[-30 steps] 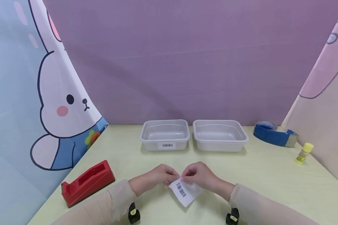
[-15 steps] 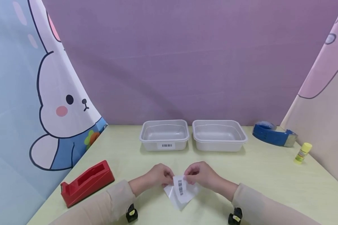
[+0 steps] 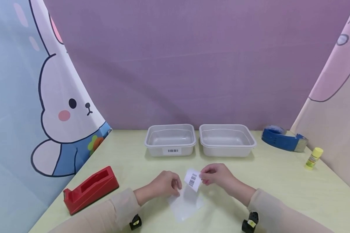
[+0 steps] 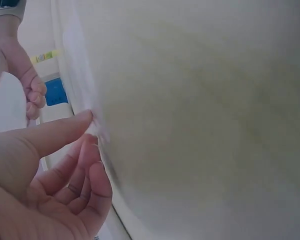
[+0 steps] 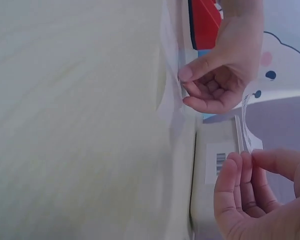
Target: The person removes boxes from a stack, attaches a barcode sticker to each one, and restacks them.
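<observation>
My right hand (image 3: 218,176) pinches a white barcode label (image 3: 192,180) by its right edge, raised above the table and slightly curled. With thumb and fingertips, my left hand (image 3: 164,184) holds the corner of a translucent white backing sheet (image 3: 184,208), which lies low over the table, separate from the label. In the right wrist view, the label (image 5: 247,122) appears nearly edge-on between thumb and fingers. Behind the hands stand two white plastic containers, a left one (image 3: 155,151) bearing a barcode label (image 3: 172,151) on its front and a right one (image 3: 227,152) with a plain front.
A red tape dispenser (image 3: 91,191) sits at the left side of the pale table (image 3: 128,161). At the back right lies a blue tape dispenser (image 3: 281,140), with a yellow glue stick (image 3: 313,158) nearer the right edge. A purple cloth (image 3: 175,64) hangs behind.
The right hand has peeled the barcode label off the backing sheet and moved it up and rightward. The left hand stays nearly in place with the sheet.
</observation>
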The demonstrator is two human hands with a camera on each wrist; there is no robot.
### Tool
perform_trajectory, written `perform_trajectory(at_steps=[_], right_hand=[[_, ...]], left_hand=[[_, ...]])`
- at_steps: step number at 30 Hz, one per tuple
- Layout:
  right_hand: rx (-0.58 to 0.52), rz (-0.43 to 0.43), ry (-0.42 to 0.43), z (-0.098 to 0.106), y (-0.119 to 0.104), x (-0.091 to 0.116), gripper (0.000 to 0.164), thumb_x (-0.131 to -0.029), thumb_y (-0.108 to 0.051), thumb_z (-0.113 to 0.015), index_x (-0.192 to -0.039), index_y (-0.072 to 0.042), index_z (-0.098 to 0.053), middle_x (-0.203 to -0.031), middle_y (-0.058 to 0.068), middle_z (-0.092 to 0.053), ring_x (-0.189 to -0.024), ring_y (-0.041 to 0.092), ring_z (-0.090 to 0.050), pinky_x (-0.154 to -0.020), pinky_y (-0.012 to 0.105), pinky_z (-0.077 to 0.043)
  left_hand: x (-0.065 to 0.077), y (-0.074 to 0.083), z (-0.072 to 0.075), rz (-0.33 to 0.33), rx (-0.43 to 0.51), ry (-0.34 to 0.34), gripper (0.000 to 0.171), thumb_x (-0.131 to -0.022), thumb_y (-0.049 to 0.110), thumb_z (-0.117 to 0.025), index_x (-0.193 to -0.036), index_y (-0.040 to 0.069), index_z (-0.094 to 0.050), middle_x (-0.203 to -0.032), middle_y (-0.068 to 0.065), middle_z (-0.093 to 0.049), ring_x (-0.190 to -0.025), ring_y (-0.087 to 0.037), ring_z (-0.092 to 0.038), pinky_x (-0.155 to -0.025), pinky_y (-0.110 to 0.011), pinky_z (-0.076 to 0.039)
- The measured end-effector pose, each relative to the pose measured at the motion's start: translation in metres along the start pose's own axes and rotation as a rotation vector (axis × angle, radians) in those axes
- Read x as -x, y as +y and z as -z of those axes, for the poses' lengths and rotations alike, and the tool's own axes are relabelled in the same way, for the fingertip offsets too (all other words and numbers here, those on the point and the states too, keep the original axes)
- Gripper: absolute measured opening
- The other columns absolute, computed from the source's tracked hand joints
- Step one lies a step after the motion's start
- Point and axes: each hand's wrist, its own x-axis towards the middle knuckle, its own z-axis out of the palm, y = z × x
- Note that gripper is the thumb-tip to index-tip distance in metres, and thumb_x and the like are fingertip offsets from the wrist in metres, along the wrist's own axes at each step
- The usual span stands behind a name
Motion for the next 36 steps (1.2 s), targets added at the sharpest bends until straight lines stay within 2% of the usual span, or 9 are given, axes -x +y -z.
perform_trajectory(at_steps=[3,7,11,14,18,23,26,31,36], right_hand=[[-0.049,-0.022,0.034,0.007,0.002,0.0,0.022,-0.085,-0.003,-0.069,-0.1,0.012,-0.064,-0.079,0.007,-0.07,-0.068,0.015,-0.066,-0.068,0.03,-0.06],[-0.097,-0.026,0.09,0.017,0.007,-0.001,0.024,-0.085,-0.002,-0.067,-0.102,0.015,-0.063,-0.077,0.006,-0.07,-0.068,0.013,-0.066,-0.067,0.028,-0.06],[-0.118,-0.031,0.165,0.027,0.008,0.0,0.024,-0.086,-0.002,-0.067,-0.102,0.015,-0.063,-0.077,0.005,-0.069,-0.069,0.013,-0.066,-0.067,0.027,-0.06],[-0.128,-0.039,0.211,0.033,0.007,0.001,0.026,-0.087,-0.003,-0.067,-0.106,0.015,-0.062,-0.079,0.005,-0.069,-0.071,0.013,-0.066,-0.069,0.027,-0.06],[-0.145,-0.057,0.233,0.041,0.007,0.003,0.032,-0.091,-0.006,-0.064,-0.113,0.016,-0.058,-0.082,0.006,-0.07,-0.074,0.013,-0.067,-0.072,0.027,-0.061],[-0.254,-0.084,0.22,0.051,0.01,0.004,0.036,-0.094,-0.006,-0.059,-0.119,0.018,-0.052,-0.082,0.005,-0.07,-0.073,0.01,-0.067,-0.072,0.023,-0.06],[-0.343,-0.103,0.208,0.059,0.013,0.002,0.038,-0.094,-0.005,-0.058,-0.122,0.019,-0.047,-0.08,0.002,-0.07,-0.072,0.008,-0.067,-0.071,0.02,-0.059],[-0.376,-0.132,0.188,0.075,0.022,-0.002,0.046,-0.094,-0.004,-0.058,-0.13,0.018,-0.04,-0.083,0.0,-0.07,-0.074,0.008,-0.068,-0.073,0.02,-0.059],[-0.35,-0.145,0.179,0.089,0.031,-0.01,0.054,-0.094,-0.008,-0.061,-0.134,0.018,-0.036,-0.087,-0.002,-0.068,-0.074,0.009,-0.068,-0.072,0.022,-0.06]], left_hand=[[-0.001,0.007,0.008,-0.043,-0.006,0.023,0.017,-0.07,0.002,-0.081,-0.08,0.009,-0.069,-0.067,0.006,-0.061,-0.062,-0.005,-0.054,-0.057,-0.018,-0.049],[-0.006,0.025,0.016,-0.05,0.018,0.049,0.013,-0.077,0.016,-0.08,-0.084,0.011,-0.07,-0.071,0.006,-0.063,-0.066,-0.004,-0.055,-0.061,-0.018,-0.049],[-0.017,0.051,0.01,0.058,0.193,0.046,0.024,-0.081,0.032,-0.078,-0.088,0.011,-0.069,-0.076,0.0,-0.066,-0.065,-0.008,-0.06,-0.061,-0.024,-0.055],[-0.03,0.069,-0.001,0.15,0.34,0.073,0.03,-0.081,0.034,-0.078,-0.09,0.007,-0.066,-0.077,-0.006,-0.066,-0.06,-0.014,-0.062,-0.058,-0.029,-0.058],[-0.048,0.085,-0.012,0.203,0.399,0.14,0.029,-0.083,0.03,-0.076,-0.088,0.004,-0.064,-0.075,-0.005,-0.065,-0.057,-0.015,-0.062,-0.054,-0.026,-0.058],[-0.067,0.094,-0.019,0.227,0.44,0.213,0.011,-0.087,0.006,-0.069,-0.09,-0.003,-0.064,-0.074,-0.006,-0.063,-0.057,-0.011,-0.06,-0.052,-0.02,-0.056],[-0.079,0.097,-0.022,0.237,0.46,0.258,0.008,-0.086,-0.002,-0.066,-0.093,-0.007,-0.065,-0.073,-0.009,-0.063,-0.057,-0.01,-0.058,-0.053,-0.019,-0.056],[-0.101,0.098,-0.032,0.221,0.457,0.308,0.01,-0.085,-0.001,-0.068,-0.093,-0.006,-0.068,-0.076,-0.011,-0.068,-0.059,-0.011,-0.06,-0.056,-0.018,-0.056],[-0.122,0.097,-0.045,0.228,0.489,0.343,0.004,-0.084,0.001,-0.07,-0.086,-0.002,-0.072,-0.076,-0.008,-0.071,-0.055,-0.007,-0.057,-0.054,-0.015,-0.054]])
